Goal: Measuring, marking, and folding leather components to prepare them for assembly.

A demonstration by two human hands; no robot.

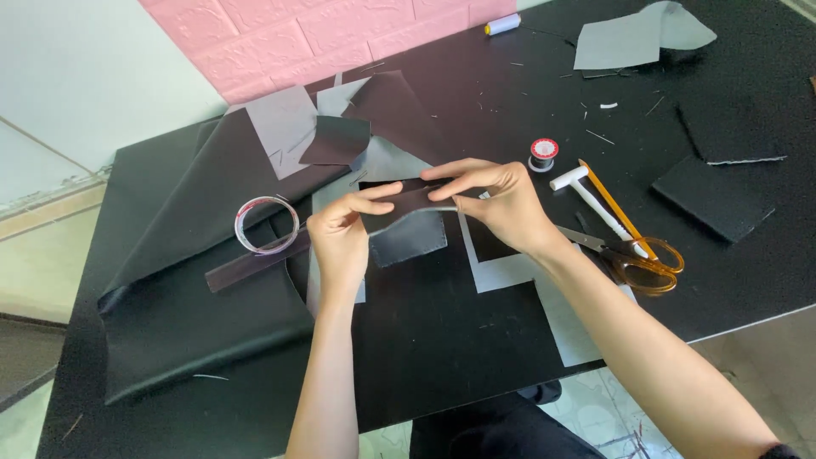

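My left hand (342, 228) and my right hand (500, 201) hold a small dark piece of leather-like material (408, 223) between them, just above the black table (748, 272). Each hand pinches one end of its folded top edge, fingers curled over it. The lower flap, greyish with a stitched border, hangs down between my hands. Under it lie flat dark and grey sheets (501, 272).
A roll of clear tape (266, 224) rests on a dark strip at left. Orange-handled scissors (633, 255), a yellow pencil (608, 200), a white tool (586, 194) and a red-topped thread spool (543, 153) lie right. Large dark sheets (195, 280) cover the left; black squares (718, 195) lie at the far right.
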